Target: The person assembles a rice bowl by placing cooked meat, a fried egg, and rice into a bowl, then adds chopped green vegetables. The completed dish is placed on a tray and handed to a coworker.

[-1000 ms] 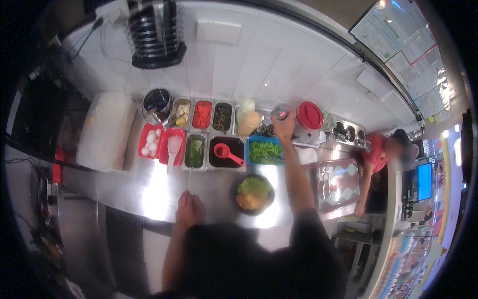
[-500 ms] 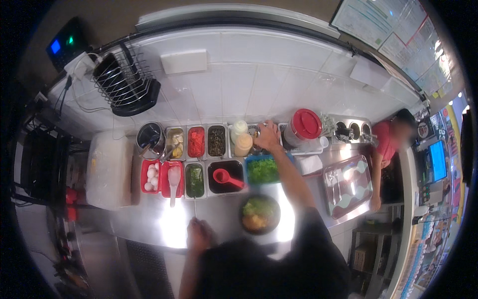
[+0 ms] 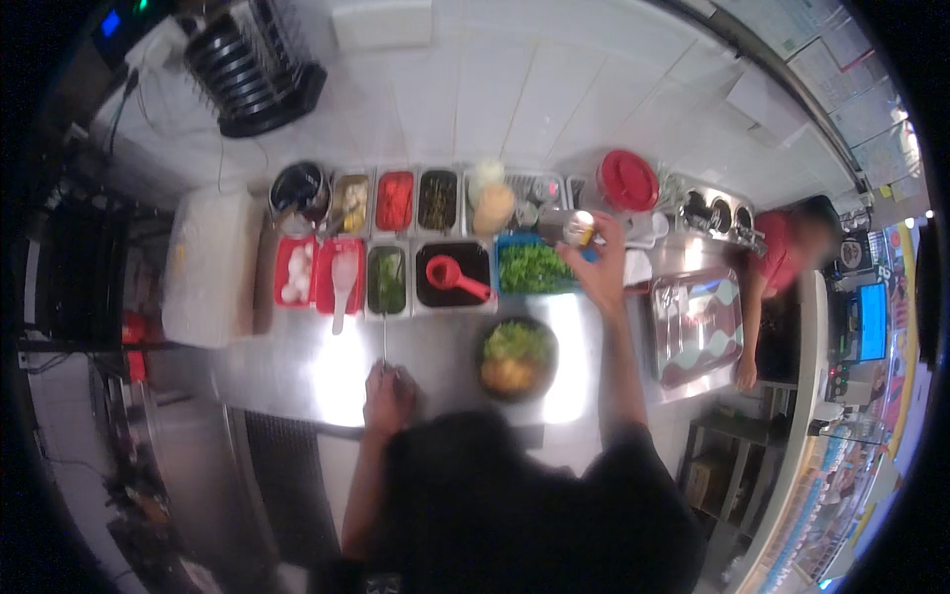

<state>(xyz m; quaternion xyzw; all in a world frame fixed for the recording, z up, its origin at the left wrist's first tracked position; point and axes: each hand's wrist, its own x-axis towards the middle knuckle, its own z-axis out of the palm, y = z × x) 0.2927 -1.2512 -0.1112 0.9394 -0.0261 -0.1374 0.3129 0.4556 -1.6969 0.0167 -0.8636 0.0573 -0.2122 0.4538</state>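
Note:
My right hand [image 3: 602, 259] is closed round a small clear shaker jar [image 3: 576, 229] with a pale lid, raised over the right end of the chopped greens [image 3: 537, 268]. Low on the counter's near edge, my left hand [image 3: 389, 396] grips a thin metal utensil [image 3: 385, 340] that points away from me; its far end is too fine to make out. Between my hands stands a dark round bowl [image 3: 517, 396] with green leaves [image 3: 517, 343] in its far half and golden-brown pieces [image 3: 510, 375] in its near half.
Behind lie metal tubs with red shreds [image 3: 395, 201], dark sauce with a red ladle [image 3: 450, 276], and eggs [image 3: 296, 274] in a red tray. Two squeeze bottles [image 3: 493, 208] and a red-lidded tub [image 3: 628, 180] stand farther back. A patterned tray [image 3: 696, 332] and a person [image 3: 779, 252] are right.
My right hand has lifted the shaker jar out of the back row and brought it nearer and rightward. The view has tilted down. My left hand still grips the utensil.

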